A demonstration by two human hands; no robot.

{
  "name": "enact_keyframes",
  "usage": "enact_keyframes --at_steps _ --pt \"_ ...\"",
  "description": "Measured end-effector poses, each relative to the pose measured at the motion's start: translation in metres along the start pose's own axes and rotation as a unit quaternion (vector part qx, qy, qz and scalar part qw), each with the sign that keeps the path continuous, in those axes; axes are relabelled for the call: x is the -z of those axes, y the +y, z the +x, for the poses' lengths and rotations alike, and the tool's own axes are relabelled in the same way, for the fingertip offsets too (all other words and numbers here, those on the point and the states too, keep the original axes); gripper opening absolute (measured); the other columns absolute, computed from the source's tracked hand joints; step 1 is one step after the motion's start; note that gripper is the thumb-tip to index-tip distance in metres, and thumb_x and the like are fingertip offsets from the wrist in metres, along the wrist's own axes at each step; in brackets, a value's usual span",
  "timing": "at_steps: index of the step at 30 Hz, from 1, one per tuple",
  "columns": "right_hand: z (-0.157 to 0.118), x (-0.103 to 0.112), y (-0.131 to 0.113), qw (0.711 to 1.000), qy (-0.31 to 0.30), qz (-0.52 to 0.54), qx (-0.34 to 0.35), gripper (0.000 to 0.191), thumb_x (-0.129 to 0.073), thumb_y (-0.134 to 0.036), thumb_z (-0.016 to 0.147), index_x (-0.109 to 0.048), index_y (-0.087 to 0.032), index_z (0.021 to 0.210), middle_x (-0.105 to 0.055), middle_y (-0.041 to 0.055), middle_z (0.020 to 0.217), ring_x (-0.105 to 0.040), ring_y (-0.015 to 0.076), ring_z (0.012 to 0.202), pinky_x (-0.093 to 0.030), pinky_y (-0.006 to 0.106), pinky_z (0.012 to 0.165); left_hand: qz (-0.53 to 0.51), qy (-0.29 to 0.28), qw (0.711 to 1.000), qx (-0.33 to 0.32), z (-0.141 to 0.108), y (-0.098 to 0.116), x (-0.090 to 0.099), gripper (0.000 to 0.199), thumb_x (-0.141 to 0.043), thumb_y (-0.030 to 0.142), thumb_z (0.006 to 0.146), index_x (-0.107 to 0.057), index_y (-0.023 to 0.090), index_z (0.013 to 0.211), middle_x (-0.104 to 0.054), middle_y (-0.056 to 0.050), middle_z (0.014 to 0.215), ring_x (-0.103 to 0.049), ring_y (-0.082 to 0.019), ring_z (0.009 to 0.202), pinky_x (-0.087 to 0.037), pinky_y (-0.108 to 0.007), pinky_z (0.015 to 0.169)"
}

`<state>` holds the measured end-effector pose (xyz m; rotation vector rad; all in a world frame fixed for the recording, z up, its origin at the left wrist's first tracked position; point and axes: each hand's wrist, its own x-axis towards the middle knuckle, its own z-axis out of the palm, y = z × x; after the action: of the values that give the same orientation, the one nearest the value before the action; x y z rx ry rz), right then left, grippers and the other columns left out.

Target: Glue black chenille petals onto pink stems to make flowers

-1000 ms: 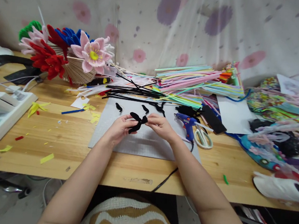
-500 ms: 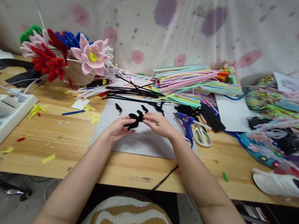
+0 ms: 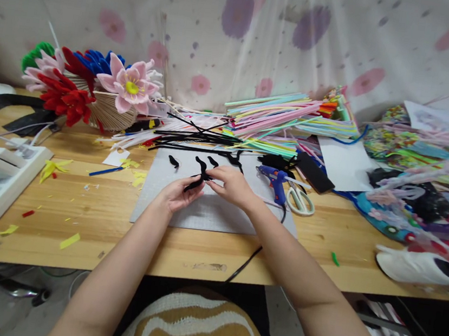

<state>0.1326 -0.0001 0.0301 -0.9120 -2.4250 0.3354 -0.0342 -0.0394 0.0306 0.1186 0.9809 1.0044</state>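
Note:
Above a grey mat (image 3: 218, 216), my left hand (image 3: 180, 195) grips a black fuzzy piece (image 3: 200, 173) with curved lobes. My right hand (image 3: 230, 184) pinches the same piece from its right side. Two small black curved pieces lie on the mat, one to the left (image 3: 173, 162) and one just behind my hands (image 3: 212, 161). A branched black piece (image 3: 236, 159) rests at the mat's back edge. The fingertips partly hide the held piece.
Right of the mat are a blue glue gun (image 3: 274, 180) and white-handled scissors (image 3: 301, 201). Black stems (image 3: 195, 141) and coloured stems (image 3: 280, 115) lie behind. Fuzzy flowers (image 3: 130, 86) stand back left, a power strip (image 3: 13, 186) at left.
The black piece has been turned between my hands, so its lobes show at a different angle. Both hands keep hold of it. The whole view has shifted slightly.

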Motion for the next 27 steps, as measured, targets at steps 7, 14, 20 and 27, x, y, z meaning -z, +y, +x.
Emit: enact_keyframes --at_steps 7,14,20,27 --pt "0.002 -0.009 -0.005 0.998 0.016 -0.065 -0.004 0.019 -0.051 -0.024 0.082 -0.066 -0.018 0.093 -0.066 0.0085 0.089 -0.057 0.0183 0.083 -0.039 0.028 0.072 -0.027 0.014 0.999 0.013 0.002 -0.003 -0.002 0.011 -0.050 0.005 0.080 -0.060 0.009 0.078 -0.064 -0.004 0.061 -0.063 -0.010 0.052 -0.054 -0.019 0.050" --pt "0.002 -0.012 -0.009 0.996 0.017 -0.088 -0.003 0.017 -0.050 -0.023 0.082 -0.065 -0.018 0.088 -0.065 0.0081 0.086 -0.055 0.0184 0.082 -0.037 0.028 0.068 -0.022 0.043 0.999 -0.002 0.002 -0.004 -0.003 0.009 -0.054 0.003 0.076 -0.060 0.009 0.073 -0.064 -0.005 0.062 -0.063 -0.012 0.052 -0.055 -0.021 0.052" --pt "0.001 -0.014 -0.011 0.992 -0.003 -0.126 0.015 0.017 -0.050 -0.023 0.082 -0.065 -0.017 0.080 -0.066 0.0071 0.080 -0.055 0.0173 0.076 -0.033 0.028 0.062 -0.018 0.044 0.999 0.008 0.004 -0.007 0.001 0.012 -0.051 0.003 0.077 -0.059 0.010 0.074 -0.063 -0.004 0.061 -0.063 -0.011 0.053 -0.055 -0.021 0.053" --pt "-0.001 -0.016 -0.006 0.991 -0.009 -0.130 0.035 0.018 -0.050 -0.024 0.082 -0.066 -0.016 0.080 -0.066 0.0081 0.080 -0.055 0.0170 0.075 -0.035 0.027 0.063 -0.008 0.044 0.999 0.004 0.003 -0.008 0.000 0.011 -0.050 0.003 0.077 -0.058 0.009 0.072 -0.063 -0.005 0.059 -0.062 -0.011 0.053 -0.055 -0.021 0.053"
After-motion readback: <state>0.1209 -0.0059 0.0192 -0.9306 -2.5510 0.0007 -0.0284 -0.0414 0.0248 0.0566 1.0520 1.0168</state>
